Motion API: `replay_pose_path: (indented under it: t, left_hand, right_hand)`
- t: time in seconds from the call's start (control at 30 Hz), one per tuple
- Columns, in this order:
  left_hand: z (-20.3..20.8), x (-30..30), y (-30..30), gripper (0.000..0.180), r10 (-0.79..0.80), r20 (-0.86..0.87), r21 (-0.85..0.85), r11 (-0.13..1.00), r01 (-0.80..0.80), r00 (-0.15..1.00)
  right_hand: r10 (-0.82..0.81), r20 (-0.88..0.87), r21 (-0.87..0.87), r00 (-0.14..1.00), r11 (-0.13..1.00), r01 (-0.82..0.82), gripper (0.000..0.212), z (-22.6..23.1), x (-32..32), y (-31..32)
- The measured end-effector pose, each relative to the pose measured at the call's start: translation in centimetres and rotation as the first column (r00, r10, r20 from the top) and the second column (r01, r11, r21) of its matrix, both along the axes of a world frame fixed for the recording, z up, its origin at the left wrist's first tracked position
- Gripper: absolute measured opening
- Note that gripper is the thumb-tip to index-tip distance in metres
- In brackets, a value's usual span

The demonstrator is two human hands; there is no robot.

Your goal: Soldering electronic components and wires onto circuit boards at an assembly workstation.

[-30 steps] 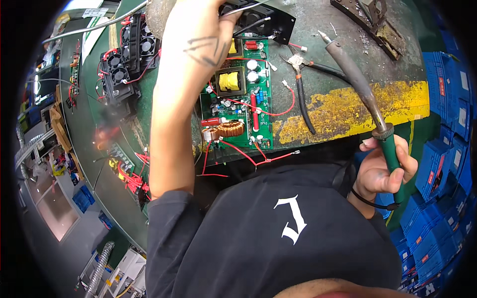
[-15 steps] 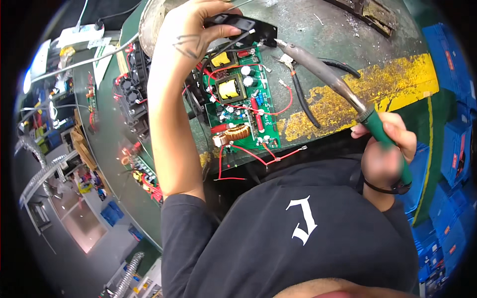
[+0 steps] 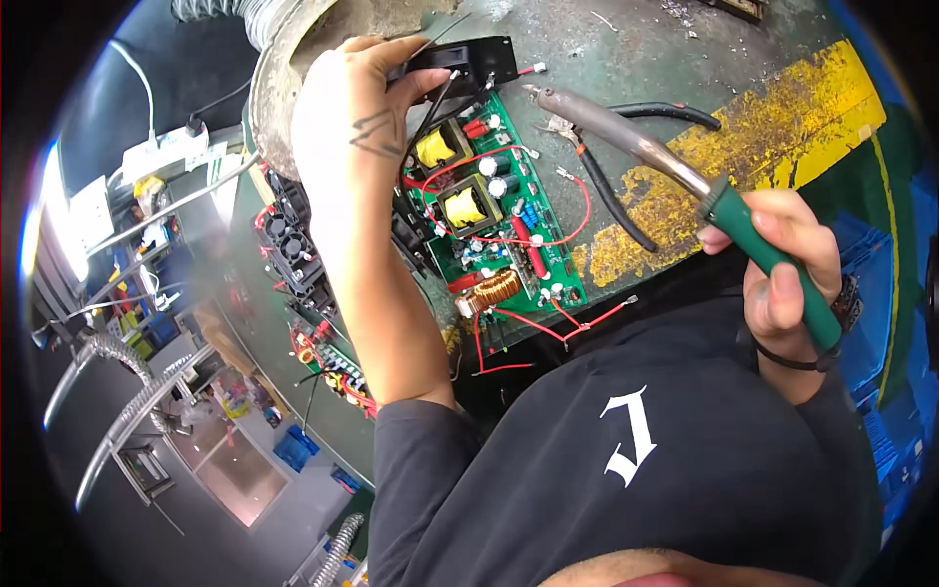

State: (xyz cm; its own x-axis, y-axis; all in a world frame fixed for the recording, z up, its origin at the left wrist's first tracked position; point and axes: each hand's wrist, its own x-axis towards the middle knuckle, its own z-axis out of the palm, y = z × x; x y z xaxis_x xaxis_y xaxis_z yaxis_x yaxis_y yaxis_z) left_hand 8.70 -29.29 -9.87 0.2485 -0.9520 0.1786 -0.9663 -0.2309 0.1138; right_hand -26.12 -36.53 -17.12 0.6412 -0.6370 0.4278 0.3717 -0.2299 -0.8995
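My left hand [image 3: 377, 83] is closed around a black panel [image 3: 497, 61], holding it at the far edge of a green circuit board [image 3: 504, 201]. A thin grey strand [image 3: 450, 31] sticks out from the same fingers. My right hand [image 3: 792, 249] grips the green handle of a soldering iron [image 3: 636, 147]. Its tip points at the panel but stays apart from it, over the bench. The board carries two yellow-wrapped transformers, a copper coil [image 3: 492, 290] and red wires. Orange-and-black cutting pliers [image 3: 611, 201] lie open to the right of the board, under the iron.
More assembled boards with black fans [image 3: 289, 245] stand left of my left forearm. A round pale duct hood [image 3: 279, 93] rises at the far left. The grey-green bench [image 3: 587, 49] has a worn yellow stripe [image 3: 773, 117]. Blue crates [image 3: 871, 293] stand at the right.
The soldering iron's tip has come away from the black panel's edge. A short red wire end now shows beside the panel. The whole view has shifted and turned slightly.
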Motion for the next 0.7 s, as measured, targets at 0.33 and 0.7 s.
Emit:
replay_pose_path:
  t: [0.33, 0.7]
  left_hand:
    - [0.7, -0.3, -0.1, 0.038, 0.126, 0.074, 0.040, 0.991, -0.129, 0.989]
    - [0.2, 0.0, 0.1, 0.038, 0.116, 0.084, 0.004, 0.993, -0.117, 0.990]
  right_hand:
    - [-0.047, -0.041, -0.148, 0.998, 0.988, 0.041, 0.029, -0.8, 3.4, -0.5]
    - [-0.068, -0.057, -0.176, 0.996, 0.983, 0.057, 0.028, -0.9, 4.4, -0.2]
